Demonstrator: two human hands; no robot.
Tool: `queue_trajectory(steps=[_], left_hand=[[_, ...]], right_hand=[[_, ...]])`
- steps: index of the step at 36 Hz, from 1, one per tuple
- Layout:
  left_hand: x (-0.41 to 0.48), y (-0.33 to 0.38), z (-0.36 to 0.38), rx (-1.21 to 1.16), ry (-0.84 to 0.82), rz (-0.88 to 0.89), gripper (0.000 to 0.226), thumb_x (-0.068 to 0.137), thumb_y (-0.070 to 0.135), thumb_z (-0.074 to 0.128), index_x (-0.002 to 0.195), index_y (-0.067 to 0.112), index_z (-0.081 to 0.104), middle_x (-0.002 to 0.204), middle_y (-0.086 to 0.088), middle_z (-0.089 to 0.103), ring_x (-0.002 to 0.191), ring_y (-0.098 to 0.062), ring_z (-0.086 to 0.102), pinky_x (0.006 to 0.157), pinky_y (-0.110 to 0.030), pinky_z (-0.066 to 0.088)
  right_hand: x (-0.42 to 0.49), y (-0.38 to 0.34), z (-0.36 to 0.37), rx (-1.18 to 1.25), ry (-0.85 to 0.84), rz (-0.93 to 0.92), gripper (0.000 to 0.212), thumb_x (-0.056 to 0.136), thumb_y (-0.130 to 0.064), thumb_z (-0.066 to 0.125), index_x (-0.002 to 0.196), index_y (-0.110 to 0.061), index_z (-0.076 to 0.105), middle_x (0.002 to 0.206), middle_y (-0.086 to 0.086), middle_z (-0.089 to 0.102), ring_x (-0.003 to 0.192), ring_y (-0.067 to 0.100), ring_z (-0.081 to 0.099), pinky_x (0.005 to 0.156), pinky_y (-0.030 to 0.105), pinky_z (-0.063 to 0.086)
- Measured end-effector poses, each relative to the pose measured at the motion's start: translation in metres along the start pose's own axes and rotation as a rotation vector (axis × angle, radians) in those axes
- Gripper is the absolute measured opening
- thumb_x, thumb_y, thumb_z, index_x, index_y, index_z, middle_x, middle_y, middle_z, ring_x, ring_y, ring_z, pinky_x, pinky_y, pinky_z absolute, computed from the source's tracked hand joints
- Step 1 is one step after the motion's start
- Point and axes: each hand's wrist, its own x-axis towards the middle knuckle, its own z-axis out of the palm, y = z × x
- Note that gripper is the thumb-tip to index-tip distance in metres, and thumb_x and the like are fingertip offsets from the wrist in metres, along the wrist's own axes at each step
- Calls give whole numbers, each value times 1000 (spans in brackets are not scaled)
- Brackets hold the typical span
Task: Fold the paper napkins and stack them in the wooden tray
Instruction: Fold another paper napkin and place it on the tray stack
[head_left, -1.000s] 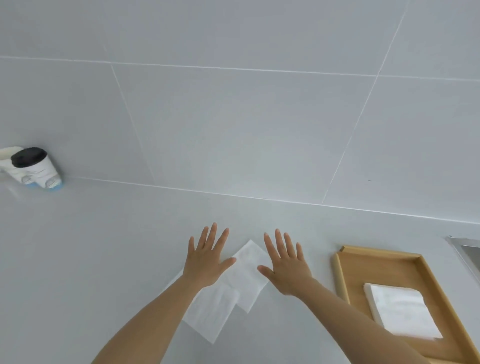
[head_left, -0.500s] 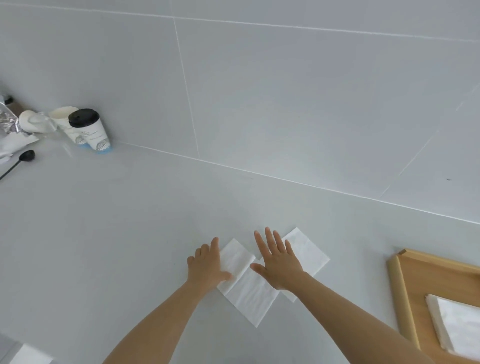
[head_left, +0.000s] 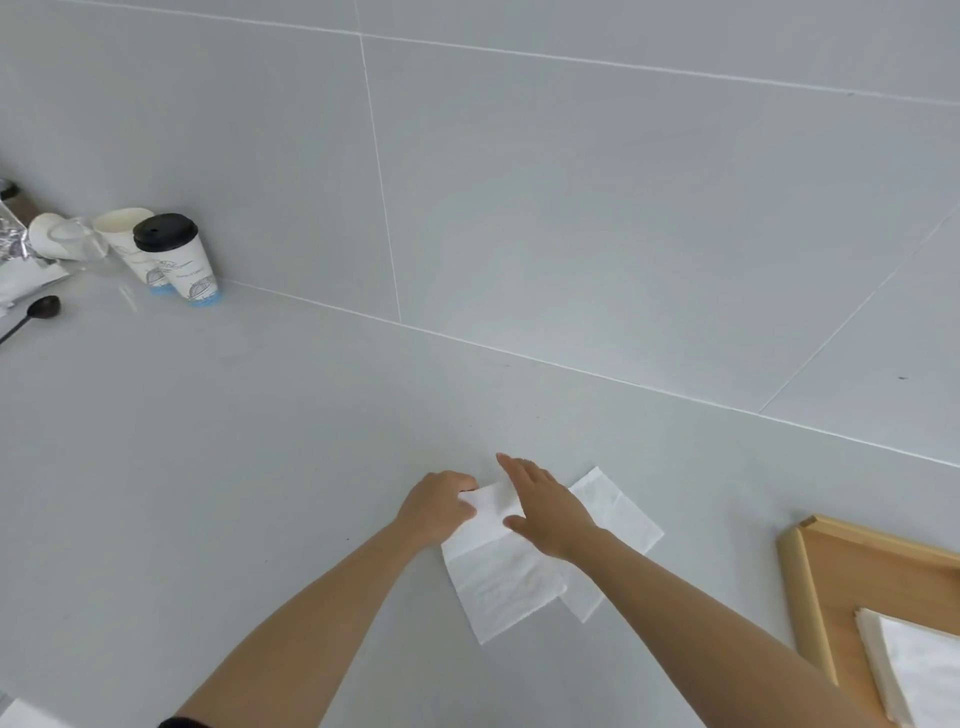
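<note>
Since 0.5 s ago: left hand (head_left: 439, 506) grip now pinches napkin (head_left: 501, 582) edge, folding it over; right hand (head_left: 545, 512) spread flat.

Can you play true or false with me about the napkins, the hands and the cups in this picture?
1. Both hands are on the white napkin on the counter. True: the left hand grips its far left edge and the right hand lies flat on it.
2. The wooden tray is empty. False: a stack of folded napkins lies in it.
3. The tray is to the left of the hands. False: it is to their right.
4. One paper cup has a black lid. True.
5. A spoon stands inside that cup. False: it lies on the counter, left of the cups.
</note>
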Motion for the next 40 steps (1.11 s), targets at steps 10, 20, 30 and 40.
queue_trajectory(steps=[10, 20, 30, 40], left_hand=[[5, 10, -19, 98, 99, 148, 23, 85, 7, 48, 97, 4, 68, 102, -12, 69, 95, -29, 61, 76, -31, 44], [-14, -17, -10, 227, -65, 199, 17, 81, 13, 59, 95, 6, 67, 83, 1, 58, 76, -12, 47, 60, -11, 28], [-12, -36, -8, 200, -45, 14, 42, 85, 33, 61, 121, 14, 53, 120, -7, 53, 112, -21, 51, 91, -29, 40], [3, -29, 12, 362, -83, -43, 71, 81, 24, 63, 141, 18, 25, 140, -11, 33, 130, -27, 34, 105, -37, 37]], right_hand=[[4, 7, -13, 34, 184, 83, 20, 91, -7, 40, 101, -1, 55, 104, 16, 62, 103, 29, 53, 66, 29, 32], [-9, 10, -2, -10, -18, -32, 17, 90, -8, 48, 103, -4, 58, 109, 12, 60, 108, 24, 50, 75, 28, 38], [-4, 14, -6, 31, -89, 51, 39, 90, -38, 53, 114, -8, 61, 126, 11, 54, 120, 25, 46, 95, 35, 42], [12, 14, 15, -45, -64, 56, 63, 85, -16, 63, 139, -14, 30, 141, 8, 44, 132, 26, 34, 106, 37, 35]])
